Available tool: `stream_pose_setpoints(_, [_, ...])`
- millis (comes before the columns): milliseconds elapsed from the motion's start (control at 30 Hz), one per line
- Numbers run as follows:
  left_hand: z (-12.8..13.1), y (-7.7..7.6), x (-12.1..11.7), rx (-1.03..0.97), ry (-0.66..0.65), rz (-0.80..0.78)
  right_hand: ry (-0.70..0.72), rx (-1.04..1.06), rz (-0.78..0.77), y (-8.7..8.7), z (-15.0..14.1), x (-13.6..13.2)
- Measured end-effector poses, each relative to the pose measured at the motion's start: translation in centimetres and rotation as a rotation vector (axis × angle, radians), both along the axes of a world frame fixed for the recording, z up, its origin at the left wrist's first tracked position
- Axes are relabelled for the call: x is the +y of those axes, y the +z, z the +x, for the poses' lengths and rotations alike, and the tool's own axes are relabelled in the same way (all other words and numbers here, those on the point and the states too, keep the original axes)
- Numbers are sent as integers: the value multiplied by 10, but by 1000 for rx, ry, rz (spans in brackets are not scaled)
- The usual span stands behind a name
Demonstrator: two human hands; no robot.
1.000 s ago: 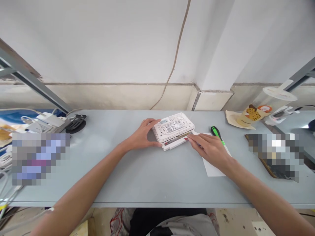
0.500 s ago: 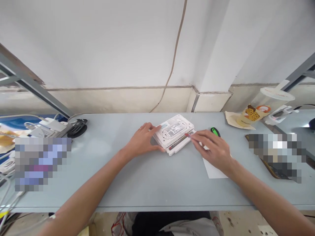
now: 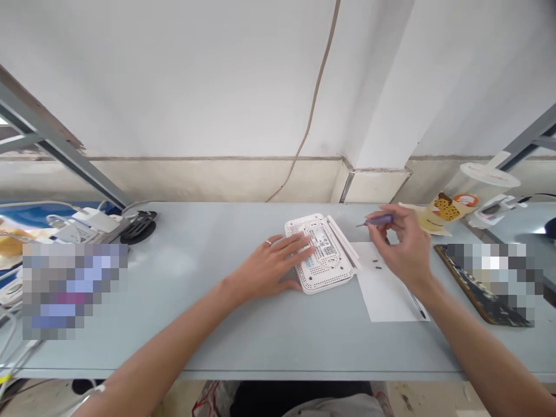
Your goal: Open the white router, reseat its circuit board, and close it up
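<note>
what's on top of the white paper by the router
On the white paper lie two small dark pieces and a pen, its upper part hidden. The right hand and wrist cover the sheet's right side from view, so anything beneath them can't be seen.

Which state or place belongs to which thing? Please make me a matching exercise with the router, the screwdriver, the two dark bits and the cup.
1. Router
2. Screwdriver
3. Two dark bits
4. Cup

A. Held in the right hand
B. Bears a cookie picture
C. Under the fingers of the left hand
D. Lying on the white paper

Right pairs: 1-C; 2-A; 3-D; 4-B
</note>
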State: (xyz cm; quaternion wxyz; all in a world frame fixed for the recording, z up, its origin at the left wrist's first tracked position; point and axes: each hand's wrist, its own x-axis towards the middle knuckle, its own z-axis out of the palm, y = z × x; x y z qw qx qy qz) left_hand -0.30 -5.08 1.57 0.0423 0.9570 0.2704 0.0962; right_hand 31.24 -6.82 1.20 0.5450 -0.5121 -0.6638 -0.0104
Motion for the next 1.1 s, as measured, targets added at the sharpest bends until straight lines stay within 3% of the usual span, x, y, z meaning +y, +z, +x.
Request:
stream_pose_setpoints(100, [8,-5,-9,22,194,72,56,208,-12,4,9,3])
stream_pose_setpoints(167, [14,-6,-16,43,292,104,80,218,-125,4,17,7])
stream_pose_setpoints(300, [23,-7,-22,0,326,80,145,-94,-487,-3,27,12])
stream_pose_setpoints(400, [25,-9,-25,-29,333,64,162,-306,-616,-12,24,10])
stream_pose_setpoints(567, [30,-13,-27,-17,381,89,163,-423,-519,-31,19,8])
stream_pose_setpoints(733, [20,-13,-5,-104,351,44,180,-505,-421,-44,26,9])
stream_pose_setpoints(833, [2,-10,16,-236,265,19,99,-481,-410,-37,25,7])
stream_pose_setpoints(933, [-14,-9,34,-306,267,-131,24,-414,-358,-24,19,4])
stream_pose_setpoints(1100, [-24,-7,44,-289,241,-360,71,-340,-292,-13,6,0])
